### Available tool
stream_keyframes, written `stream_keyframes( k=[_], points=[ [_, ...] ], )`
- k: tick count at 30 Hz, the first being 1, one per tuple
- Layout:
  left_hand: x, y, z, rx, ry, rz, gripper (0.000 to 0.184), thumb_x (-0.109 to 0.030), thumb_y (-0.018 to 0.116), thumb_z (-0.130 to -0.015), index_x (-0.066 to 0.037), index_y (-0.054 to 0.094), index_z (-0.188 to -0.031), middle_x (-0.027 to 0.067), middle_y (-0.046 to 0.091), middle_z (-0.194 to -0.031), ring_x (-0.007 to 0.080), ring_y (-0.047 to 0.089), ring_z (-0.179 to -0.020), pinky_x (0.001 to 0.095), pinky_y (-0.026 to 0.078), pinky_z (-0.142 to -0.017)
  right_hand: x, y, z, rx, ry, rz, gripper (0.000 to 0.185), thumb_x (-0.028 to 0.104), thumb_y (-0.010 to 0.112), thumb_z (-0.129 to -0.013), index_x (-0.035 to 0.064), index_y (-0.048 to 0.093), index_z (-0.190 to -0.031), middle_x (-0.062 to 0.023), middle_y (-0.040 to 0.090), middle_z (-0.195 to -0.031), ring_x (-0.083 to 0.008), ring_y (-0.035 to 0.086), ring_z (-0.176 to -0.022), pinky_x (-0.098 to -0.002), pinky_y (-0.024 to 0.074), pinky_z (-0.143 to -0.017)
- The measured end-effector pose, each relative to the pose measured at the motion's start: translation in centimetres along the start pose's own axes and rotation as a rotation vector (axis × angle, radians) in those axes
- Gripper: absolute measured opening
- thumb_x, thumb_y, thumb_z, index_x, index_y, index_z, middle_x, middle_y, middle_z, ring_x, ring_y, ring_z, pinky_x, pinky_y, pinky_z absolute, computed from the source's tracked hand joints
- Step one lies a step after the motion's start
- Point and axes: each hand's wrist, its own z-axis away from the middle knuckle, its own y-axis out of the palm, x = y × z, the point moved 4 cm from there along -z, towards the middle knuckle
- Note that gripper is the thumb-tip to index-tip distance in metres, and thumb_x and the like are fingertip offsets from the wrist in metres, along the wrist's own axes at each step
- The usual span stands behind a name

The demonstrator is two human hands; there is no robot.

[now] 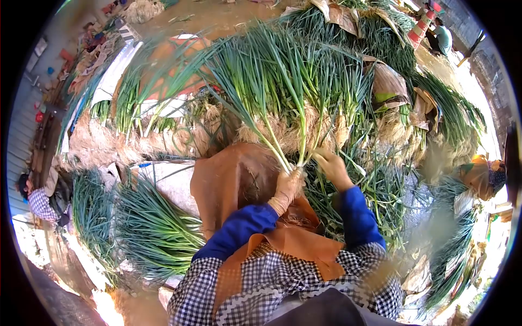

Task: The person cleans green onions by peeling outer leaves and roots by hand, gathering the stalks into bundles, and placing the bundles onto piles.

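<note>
My left hand (290, 187) is closed around the white lower ends of a few green onions (276, 142), above my lap. Their long green leaves fan upward and away from me. Close by on the right, my right hand (333, 167) has its fingers pinched at the side of the same green onions, just above the left hand. What exactly lies between those fingertips is partly hidden. A brown sheet (234, 179) covers my lap beneath both hands.
A long row of green onions with pale roots (157, 142) lies ahead. A trimmed pile (157, 228) rests at my left, loose leaves (375, 190) at my right. One person (41, 201) sits far left, another (484, 176) far right, and a third (441, 41) crouches at the back right.
</note>
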Motion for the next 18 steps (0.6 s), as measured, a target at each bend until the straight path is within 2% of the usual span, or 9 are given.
stream_keyframes(
  k=[2,4,6,9,13,15,16,17,18],
  points=[
    [0.3,0.1,0.2,0.001,0.061,-0.048,0.014,-0.011,0.055,-0.086,-0.008,0.043,-0.094,0.009,0.059,-0.071,0.015,0.055,-0.054,0.0259,0.045,-0.045,-2.6,3.4,-5.6,0.021,-0.042,0.231,0.03,0.033,0.057,-0.084,0.0125,0.063,-0.106,-0.009,0.065,-0.085,-0.0172,0.06,-0.067,-0.0266,0.0468,-0.058],
    [-0.1,-0.3,0.2,0.024,0.109,-0.07,0.015,-0.01,0.054,-0.087,-0.008,0.042,-0.095,0.0088,0.058,-0.071,0.0154,0.055,-0.057,0.026,0.046,-0.047,-0.9,5.4,-7.0,0.186,-0.238,0.04,0.03,0.032,0.057,-0.086,0.0083,0.064,-0.103,-0.009,0.066,-0.081,-0.0149,0.06,-0.066,-0.0267,0.0456,-0.056],
    [-0.4,-0.3,-0.5,0.04,0.086,0.171,0.016,-0.011,0.054,-0.087,-0.008,0.042,-0.097,0.0087,0.058,-0.072,0.0152,0.056,-0.061,0.0262,0.046,-0.049,-5.9,7.6,-9.2,0.016,-0.044,-0.511,0.036,0.033,0.052,-0.089,0.0,0.065,-0.088,-0.0001,0.055,-0.059,-0.0092,0.049,-0.052,-0.0202,0.0376,-0.045],
    [0.2,-1.2,-1.1,0.134,-0.011,0.26,0.02,-0.012,0.05,-0.089,-0.008,0.04,-0.106,0.0089,0.056,-0.075,0.0164,0.056,-0.061,0.027,0.048,-0.047,-4.0,8.2,-6.6,-0.113,-0.037,-0.871,0.035,0.034,0.048,-0.091,0.0049,0.066,-0.084,0.0038,0.05,-0.056,-0.004,0.036,-0.041,-0.0174,0.0248,-0.038],
    [0.5,-1.5,-1.1,0.125,-0.003,0.259,0.012,-0.016,0.048,-0.09,-0.006,0.049,-0.096,0.0082,0.056,-0.074,0.0144,0.054,-0.06,0.0263,0.046,-0.048,-5.9,8.4,-5.9,-0.385,-0.051,-0.503,0.025,0.026,0.047,-0.092,0.0066,0.062,-0.094,0.0006,0.059,-0.068,-0.0094,0.048,-0.055,-0.0231,0.0389,-0.05],
    [0.1,-1.3,-1.0,0.07,-0.004,0.281,0.015,-0.019,0.049,-0.09,-0.005,0.051,-0.095,0.0074,0.057,-0.074,0.0154,0.055,-0.059,0.028,0.047,-0.049,-3.8,7.2,-2.5,-0.354,-0.385,0.394,0.019,0.021,0.049,-0.09,0.0097,0.062,-0.096,-0.0036,0.06,-0.069,-0.0139,0.052,-0.054,-0.026,0.0406,-0.047],
    [-0.3,-1.2,-1.1,0.015,-0.001,0.308,0.018,-0.022,0.05,-0.089,-0.005,0.053,-0.094,0.0066,0.058,-0.074,0.0163,0.056,-0.059,0.0298,0.048,-0.051,-1.1,6.9,0.4,-0.15,-0.564,0.8,0.014,0.017,0.052,-0.086,0.0121,0.063,-0.094,-0.0072,0.061,-0.071,-0.0185,0.056,-0.056,-0.0288,0.0427,-0.046],
    [1.0,-2.0,-2.3,0.114,0.069,0.305,0.022,-0.026,0.049,-0.09,-0.006,0.057,-0.087,0.0053,0.059,-0.072,0.0145,0.055,-0.057,0.0273,0.046,-0.05,-1.2,6.7,3.1,-0.005,-0.683,0.635,0.027,0.007,0.047,-0.079,0.0183,0.061,-0.1,-0.0072,0.059,-0.073,-0.0229,0.057,-0.056,-0.0342,0.0475,-0.05],
    [0.7,-2.2,-1.9,0.164,-0.05,0.276,0.025,-0.028,0.049,-0.09,-0.006,0.058,-0.081,0.005,0.06,-0.072,0.0129,0.055,-0.057,0.024,0.043,-0.048,0.4,5.7,6.3,0.244,-0.692,0.357,0.02,0.011,0.049,-0.083,0.0172,0.062,-0.097,-0.0065,0.061,-0.076,-0.0215,0.06,-0.06,-0.0327,0.0488,-0.052]
  ],
)
